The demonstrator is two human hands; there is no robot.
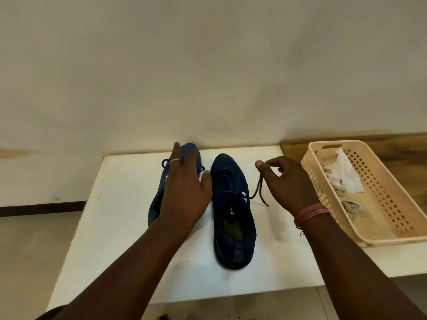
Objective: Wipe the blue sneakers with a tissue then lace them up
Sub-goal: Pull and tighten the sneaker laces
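Two dark blue sneakers stand side by side on a white table (pixel 120 227), toes toward the wall. My left hand (pixel 184 188) lies flat with straight fingers on top of the left sneaker (pixel 157 204) and hides most of it. The right sneaker (pixel 233 211) stands uncovered, its green insole showing. My right hand (pixel 286 183) pinches the dark lace (pixel 260 189) of the right sneaker between thumb and fingers, to the right of that shoe. The lace hangs down to the table.
A peach plastic basket (pixel 392 236) with slotted walls sits at the right on a wooden surface. It holds a white tissue (pixel 346 176) and some crumpled used ones. The wall rises right behind the table.
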